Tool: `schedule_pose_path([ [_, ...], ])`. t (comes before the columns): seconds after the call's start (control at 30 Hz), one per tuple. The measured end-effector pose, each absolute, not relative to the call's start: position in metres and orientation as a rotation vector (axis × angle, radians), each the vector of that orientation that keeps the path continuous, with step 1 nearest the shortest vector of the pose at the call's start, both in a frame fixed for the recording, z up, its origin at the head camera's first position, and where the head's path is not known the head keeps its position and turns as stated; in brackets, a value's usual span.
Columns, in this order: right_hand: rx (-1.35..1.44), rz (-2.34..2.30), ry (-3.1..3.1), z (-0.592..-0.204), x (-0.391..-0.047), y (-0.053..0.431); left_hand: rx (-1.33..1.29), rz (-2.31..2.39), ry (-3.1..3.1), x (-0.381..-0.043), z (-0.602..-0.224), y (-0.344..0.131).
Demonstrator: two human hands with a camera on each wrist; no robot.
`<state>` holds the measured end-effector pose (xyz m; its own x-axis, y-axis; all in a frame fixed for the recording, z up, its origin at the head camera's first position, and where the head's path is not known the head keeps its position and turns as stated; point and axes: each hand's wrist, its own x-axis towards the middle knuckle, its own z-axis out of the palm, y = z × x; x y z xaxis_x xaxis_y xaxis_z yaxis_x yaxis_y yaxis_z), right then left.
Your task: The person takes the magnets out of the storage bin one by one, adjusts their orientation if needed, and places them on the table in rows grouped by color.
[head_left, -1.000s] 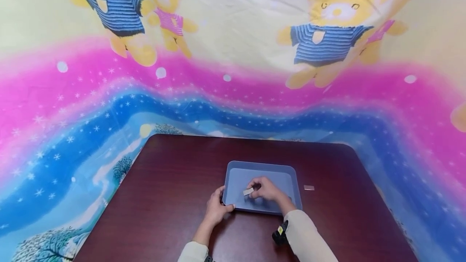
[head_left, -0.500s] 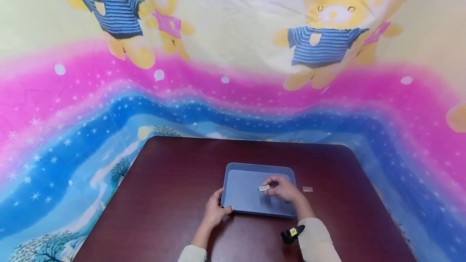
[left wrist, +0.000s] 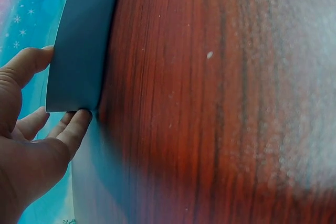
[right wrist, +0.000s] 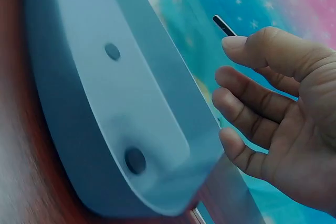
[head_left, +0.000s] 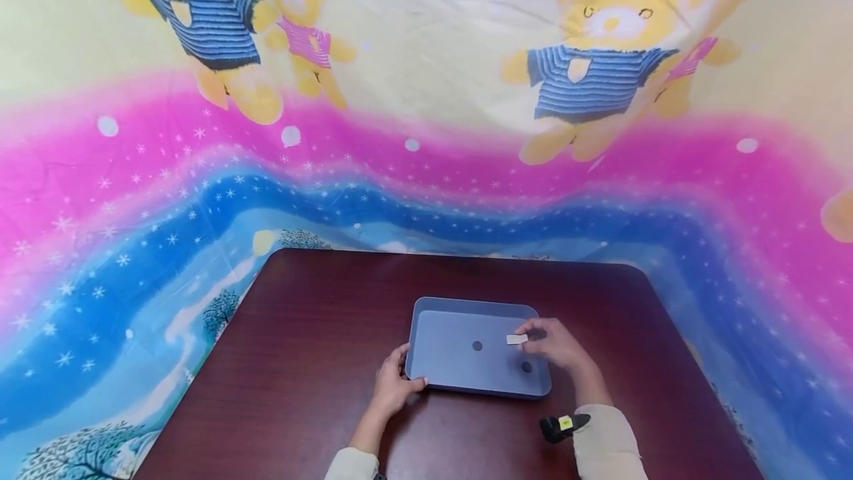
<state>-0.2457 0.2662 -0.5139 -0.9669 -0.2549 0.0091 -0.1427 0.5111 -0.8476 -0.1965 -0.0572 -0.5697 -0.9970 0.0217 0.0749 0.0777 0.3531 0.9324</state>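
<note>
A blue-grey rectangular tray point(head_left: 446, 328) sits on the table. At its near left corner my left hand point(head_left: 393, 387) grips it; the left wrist view has the thumb at the rim of the tray point(left wrist: 81, 45) and fingertips against its end. Over the tray's right part my right hand point(head_left: 556, 347) pinches a small flat rectangular piece point(head_left: 516, 339), pale on the face seen from the head. Its dark edge shows as a thin strip point(right wrist: 223, 24) beyond the thumb in the right wrist view. Two dark round discs lie in the tray, a middle disc point(head_left: 477, 346) and a near-right disc point(head_left: 526, 367).
The dark red-brown table point(head_left: 333, 317) extends around the tray on all sides. Behind it hangs a cloth point(head_left: 413, 95) printed with bears. A black wrist strap with a device point(head_left: 560, 427) sits on the right sleeve.
My right hand has moved right across the tray with the small piece, uncovering the discs. It now hides the spot where another small rectangular piece lay. My left hand stays at the corner.
</note>
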Motion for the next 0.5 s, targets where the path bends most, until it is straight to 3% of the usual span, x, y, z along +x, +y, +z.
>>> schedule_pose_path([
  [0.5, -0.171, -1.423, 2.684, -0.515, -0.239, 0.306, -0.107, -1.855, -2.497, -0.198, -0.572, -0.058],
])
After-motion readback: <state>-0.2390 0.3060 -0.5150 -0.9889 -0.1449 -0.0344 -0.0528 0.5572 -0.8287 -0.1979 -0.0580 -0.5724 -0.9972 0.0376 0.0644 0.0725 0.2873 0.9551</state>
